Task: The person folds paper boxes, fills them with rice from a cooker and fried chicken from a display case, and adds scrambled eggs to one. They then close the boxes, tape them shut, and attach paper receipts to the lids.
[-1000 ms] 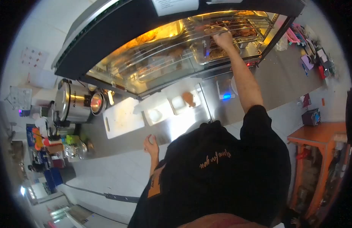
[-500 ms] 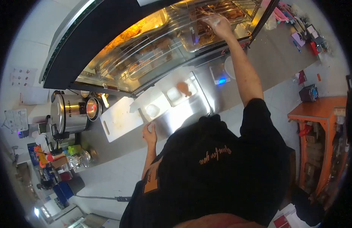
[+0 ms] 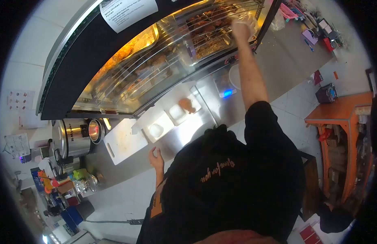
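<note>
My right hand [image 3: 243,30] reaches into the lit glass food warmer [image 3: 127,77], at its right end beside a tray of browned food pieces [image 3: 207,32]. Clear thin plastic shows around its fingers, which are smeared by motion; what they hold, if anything, I cannot tell. Low by the counter's front edge, my left hand [image 3: 156,158] is empty, its thumb and fingers loosely curled and apart. Just beyond it stands an opened white takeout box [image 3: 164,124] with a white mound of rice [image 3: 156,130]. The adjoining box holds another rice mound [image 3: 177,111] and a brown fried piece [image 3: 187,105].
A white cutting board [image 3: 125,140] lies left of the boxes. Further left stand a large metal cooker [image 3: 72,138] and a metal bowl [image 3: 96,131]. A small device with a blue-lit display [image 3: 226,89] sits right of the boxes. An orange shelf [image 3: 333,118] stands far right.
My right hand has moved from over the tray of browned pieces to the warmer's right end. The view has shifted, showing more of the paper label. My left hand stays near the counter edge.
</note>
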`<state>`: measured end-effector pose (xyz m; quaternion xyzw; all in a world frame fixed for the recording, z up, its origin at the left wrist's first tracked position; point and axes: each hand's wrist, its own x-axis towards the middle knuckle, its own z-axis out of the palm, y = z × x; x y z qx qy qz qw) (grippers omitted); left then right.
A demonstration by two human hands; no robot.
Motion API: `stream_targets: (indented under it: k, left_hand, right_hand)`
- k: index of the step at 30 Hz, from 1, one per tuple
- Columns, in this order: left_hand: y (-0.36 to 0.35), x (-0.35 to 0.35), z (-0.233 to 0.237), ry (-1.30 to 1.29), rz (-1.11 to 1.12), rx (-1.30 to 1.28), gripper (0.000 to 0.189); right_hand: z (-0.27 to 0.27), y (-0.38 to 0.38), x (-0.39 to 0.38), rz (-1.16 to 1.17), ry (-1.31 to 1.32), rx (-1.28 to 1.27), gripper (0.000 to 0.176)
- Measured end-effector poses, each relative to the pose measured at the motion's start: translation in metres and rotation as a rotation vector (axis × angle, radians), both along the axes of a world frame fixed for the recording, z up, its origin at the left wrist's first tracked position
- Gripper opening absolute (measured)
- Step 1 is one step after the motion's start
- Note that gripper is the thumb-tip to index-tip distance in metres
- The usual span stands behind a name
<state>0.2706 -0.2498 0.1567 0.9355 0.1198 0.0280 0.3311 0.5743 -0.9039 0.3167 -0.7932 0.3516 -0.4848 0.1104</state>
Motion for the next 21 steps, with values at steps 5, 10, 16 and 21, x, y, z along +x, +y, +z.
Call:
stream_targets:
  k: [5,10,16,21]
  left_hand:
    - [0.004,-0.003,-0.008,0.027,0.061,0.013,0.033]
    - [-0.015,0.011,-0.019,0.061,0.069,0.000,0.034]
    - [-0.028,0.034,-0.008,0.017,0.001,-0.055,0.034]
    - [-0.031,0.027,0.007,-0.012,0.059,-0.067,0.033]
  right_hand:
    - [0.045,-0.034,0.008,0.697,0.825,0.036,0.055]
    - [0.056,0.052,-0.023,0.352,0.521,-0.243,0.042]
    - [0.042,0.040,-0.006,0.612,0.601,-0.011,0.028]
    - [0.038,-0.021,-0.010,0.713,0.418,0.334,0.022]
